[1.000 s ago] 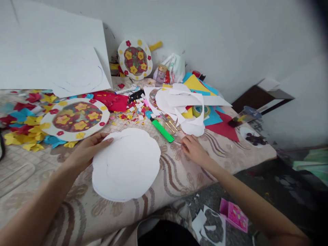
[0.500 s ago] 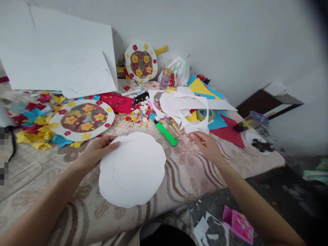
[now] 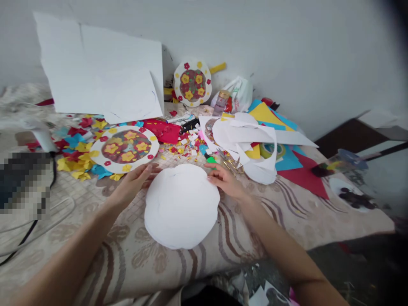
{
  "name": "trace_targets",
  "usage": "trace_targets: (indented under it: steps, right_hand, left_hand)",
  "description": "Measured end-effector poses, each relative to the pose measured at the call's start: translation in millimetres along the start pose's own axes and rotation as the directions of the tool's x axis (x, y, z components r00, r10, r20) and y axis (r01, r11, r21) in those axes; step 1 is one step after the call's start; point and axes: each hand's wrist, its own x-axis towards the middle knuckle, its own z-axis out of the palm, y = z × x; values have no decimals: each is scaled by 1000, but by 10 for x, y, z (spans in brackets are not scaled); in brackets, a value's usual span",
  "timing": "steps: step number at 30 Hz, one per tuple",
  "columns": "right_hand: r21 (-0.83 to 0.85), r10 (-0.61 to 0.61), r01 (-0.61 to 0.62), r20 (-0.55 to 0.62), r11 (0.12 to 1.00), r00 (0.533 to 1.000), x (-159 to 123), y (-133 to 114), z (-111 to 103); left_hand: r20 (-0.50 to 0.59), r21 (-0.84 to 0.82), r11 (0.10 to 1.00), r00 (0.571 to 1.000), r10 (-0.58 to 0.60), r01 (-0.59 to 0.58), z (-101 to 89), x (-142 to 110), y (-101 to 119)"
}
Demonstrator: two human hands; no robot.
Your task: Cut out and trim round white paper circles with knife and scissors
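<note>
A white scalloped paper shape (image 3: pixel 181 206), with a faint pencil line near its top edge, lies in front of me on the patterned cloth (image 3: pixel 146 255). My left hand (image 3: pixel 140 179) is at its upper left edge, fingers extended and apart, the thumb off the paper. At the upper right edge, my right hand (image 3: pixel 225 180) has its thumb on the paper and fingers at the rim. Gold-handled scissors (image 3: pixel 235 165) lie just beyond the right hand. The green cutter (image 3: pixel 210 159) is mostly hidden behind that hand's fingers.
A flower-decorated disc (image 3: pixel 126 148) lies among paper flowers (image 3: pixel 79 159) on the left; another disc (image 3: pixel 193 83) leans on the wall. White cardboard (image 3: pixel 105 72) stands behind. Paper offcuts (image 3: pixel 251 136), coloured sheets (image 3: pixel 306 174), a cup (image 3: pixel 338 165) and a plate (image 3: pixel 338 187) are right.
My right hand has left the scissors and moved left to the paper shape's edge. My left thumb has come off the paper. The view has turned left.
</note>
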Motion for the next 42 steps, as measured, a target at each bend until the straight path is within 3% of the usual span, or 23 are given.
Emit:
trace_targets:
  steps: [4,7,12,17,22,29,38,42]
  right_hand:
    - [-17,16,-16,10,1000,1000,-41,35,14]
    - [-43,14,-13,22,999,1000,-53,52,32]
    - [-17,8,-8,6,1000,1000,-55,77,54]
    - [-2,6,-6,-4,1000,1000,-58,89,59]
    - [-16,24,-25,-38,1000,999,-58,105,50]
    - [75,83,-77,-75,994,994,-79,119,87]
    - [96,59,-43,-176,994,983,-76,115,64]
    - [111,56,-31,-226,993,972,-69,102,71]
  left_hand:
    - [-84,104,992,994,74,-65,-72,77,-93]
    - [-81,189,978,992,101,-84,-102,83,-126]
    - [28,192,973,991,128,-131,-49,43,-95]
    - [208,111,986,973,101,-126,16,-10,-73]
    - [260,50,994,962,82,-98,10,-36,-70]
    - [141,16,998,989,50,-52,-3,-25,-44]
    - [-167,90,993,981,95,-81,-94,58,-56]
    - [-144,99,994,987,64,-50,-105,40,-52]
